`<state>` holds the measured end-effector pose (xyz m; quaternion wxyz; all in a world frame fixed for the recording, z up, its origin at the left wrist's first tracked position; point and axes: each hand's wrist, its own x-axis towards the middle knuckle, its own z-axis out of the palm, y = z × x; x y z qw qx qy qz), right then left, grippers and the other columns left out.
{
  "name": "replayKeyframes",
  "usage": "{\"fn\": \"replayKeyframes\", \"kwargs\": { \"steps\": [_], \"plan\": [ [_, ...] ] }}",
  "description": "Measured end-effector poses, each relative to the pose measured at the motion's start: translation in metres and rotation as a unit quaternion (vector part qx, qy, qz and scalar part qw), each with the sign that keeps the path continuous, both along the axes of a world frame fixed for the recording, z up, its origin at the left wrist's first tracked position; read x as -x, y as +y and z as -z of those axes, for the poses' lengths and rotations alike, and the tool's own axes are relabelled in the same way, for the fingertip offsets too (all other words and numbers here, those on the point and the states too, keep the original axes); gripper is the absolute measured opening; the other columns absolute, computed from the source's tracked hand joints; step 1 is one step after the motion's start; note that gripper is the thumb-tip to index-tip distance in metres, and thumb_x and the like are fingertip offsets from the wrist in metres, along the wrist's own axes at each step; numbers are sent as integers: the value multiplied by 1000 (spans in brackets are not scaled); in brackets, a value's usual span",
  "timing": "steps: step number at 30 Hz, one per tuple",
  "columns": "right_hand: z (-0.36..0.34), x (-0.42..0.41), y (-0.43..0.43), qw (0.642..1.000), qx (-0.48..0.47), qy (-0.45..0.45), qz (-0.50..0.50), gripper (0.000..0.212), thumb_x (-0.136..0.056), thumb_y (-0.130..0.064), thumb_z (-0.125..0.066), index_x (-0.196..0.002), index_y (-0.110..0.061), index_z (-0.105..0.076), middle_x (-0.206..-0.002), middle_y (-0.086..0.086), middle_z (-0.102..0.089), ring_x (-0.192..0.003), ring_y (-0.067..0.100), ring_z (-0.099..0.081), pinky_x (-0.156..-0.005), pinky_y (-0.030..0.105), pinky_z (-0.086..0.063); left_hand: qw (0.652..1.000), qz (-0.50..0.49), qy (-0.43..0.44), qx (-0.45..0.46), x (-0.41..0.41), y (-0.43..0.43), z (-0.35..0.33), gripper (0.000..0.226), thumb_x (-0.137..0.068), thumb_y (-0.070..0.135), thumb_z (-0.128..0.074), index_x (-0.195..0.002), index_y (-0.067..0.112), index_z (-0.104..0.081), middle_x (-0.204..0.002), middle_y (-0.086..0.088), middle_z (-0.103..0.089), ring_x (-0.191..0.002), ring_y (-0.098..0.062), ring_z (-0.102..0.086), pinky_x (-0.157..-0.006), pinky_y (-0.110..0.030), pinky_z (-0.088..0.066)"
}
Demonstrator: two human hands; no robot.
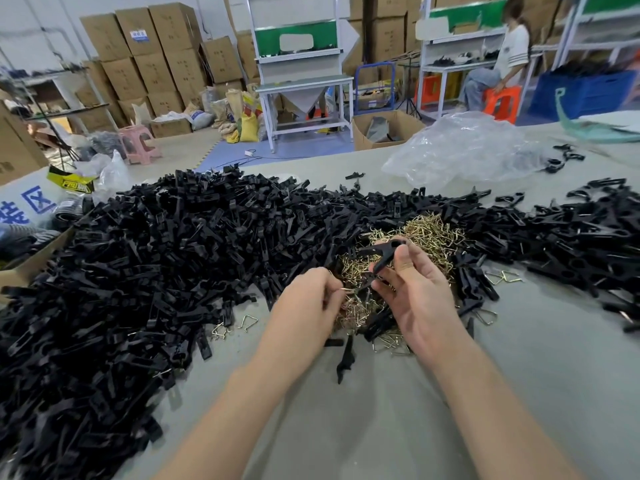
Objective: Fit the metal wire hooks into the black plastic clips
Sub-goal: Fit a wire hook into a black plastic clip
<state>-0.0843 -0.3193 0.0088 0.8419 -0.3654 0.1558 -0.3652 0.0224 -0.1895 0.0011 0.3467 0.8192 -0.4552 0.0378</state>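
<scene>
Wire hook [347, 290]: one small brass-coloured hook, pinched between the fingertips of the left hand [304, 301], held just above the table [363, 427] and close to the lower end of the black clip [380, 258]; whether hook and clip touch cannot be told.
Black clip: a forked plastic piece, tilted, its forked end pointing up and away, gripped in the right hand [420, 299].
Left hand: back facing the camera, fingers curled inward around the wire hook.
Right hand: palm facing the left hand, thumb and fingers curled around the middle of the black clip.
Hook pile [429, 233]: a tangle of brass-coloured hooks on the table, directly beyond and beneath both hands, ringed by black parts.
Clip heap [138, 271]: a very large mound of black plastic clips covering the left side of the table and running in a band across to the right edge.
Loose hooks [248, 322]: a few lie singly on the bare surface near the hands, on both sides.
Table: pale grey surface, both forearms stretched over it.
Plastic bag [464, 150]: clear, crumpled, at the far right of the table.
Background: stacked cardboard boxes [145, 60] along the far wall, white workbenches [304, 84], and a person [509, 53] seated on an orange stool [502, 102].
</scene>
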Motion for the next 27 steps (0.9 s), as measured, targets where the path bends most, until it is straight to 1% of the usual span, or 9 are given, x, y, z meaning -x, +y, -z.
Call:
{"fn": "replayKeyframes", "kwargs": {
  "steps": [3,6,9,11,15,18,20,22,27],
  "plan": [
    [-1,-1,3,1000,12,-5,-26,29,-82,-24,-63,-109,-12,-63,-101,5,-76,-79,17,-70,-64,27,-60,997,-44,17,64,3,20,3,14,-98,33,-57,-86,37,-51,-80,16,-64,-74,-8,-60,-65,-31,-51],
    [2,-4,9,998,34,1,-58,32,-84,-22,-62,-114,-11,-63,-105,9,-75,-85,20,-71,-69,27,-60,992,-63,-62,88,9,35,8,5,-97,35,-53,-96,36,-58,-91,21,-60,-82,-4,-60,-68,-22,-49],
    [5,-6,14,995,61,2,-83,28,-86,-21,-61,-113,-12,-63,-108,9,-74,-89,21,-72,-71,27,-60,989,-56,3,135,9,40,10,12,-97,30,-60,-94,42,-60,-93,23,-60,-86,1,-59,-72,-11,-43],
    [7,-9,16,993,72,6,-89,27,-86,-21,-61,-112,-13,-63,-107,7,-75,-89,22,-73,-71,26,-60,992,-50,-22,114,5,43,10,11,-98,33,-58,-93,42,-59,-92,23,-58,-84,0,-58,-68,-15,-44],
    [7,-10,16,993,78,8,-89,28,-86,-22,-61,-112,-13,-63,-104,6,-76,-89,21,-74,-70,26,-60,971,-28,-239,14,-5,48,11,6,-97,23,-60,-99,28,-63,-90,11,-52,-77,-13,-48,-63,-27,-42],
    [7,-10,18,991,88,9,-97,29,-87,-22,-61,-114,-12,-62,-102,6,-76,-88,21,-74,-71,25,-59,970,-37,-237,-26,-12,49,13,32,-80,6,-80,-103,26,-70,-90,8,-51,-79,-16,-51,-62,-26,-37],
    [7,-10,19,991,90,9,-101,28,-87,-21,-60,-113,-11,-61,-101,6,-76,-86,21,-74,-71,26,-60,984,-36,-175,-11,-10,50,11,23,-88,11,-76,-103,27,-72,-91,10,-54,-80,-12,-55,-62,-25,-42],
    [6,-11,21,991,86,8,-103,26,-86,-19,-60,-111,-11,-62,-100,7,-76,-86,21,-74,-71,26,-60,994,-52,15,95,-4,50,7,13,-98,22,-63,-101,32,-71,-91,15,-62,-81,-4,-60,-69,-18,-46],
    [6,-10,28,987,108,6,-121,28,-87,-17,-59,-114,-10,-61,-111,9,-75,-97,23,-74,-76,24,-59,860,-56,426,274,11,37,-3,9,-96,19,-66,-99,14,-73,-72,2,-69,-68,-8,-61,-69,-22,-54]
  ]
}}
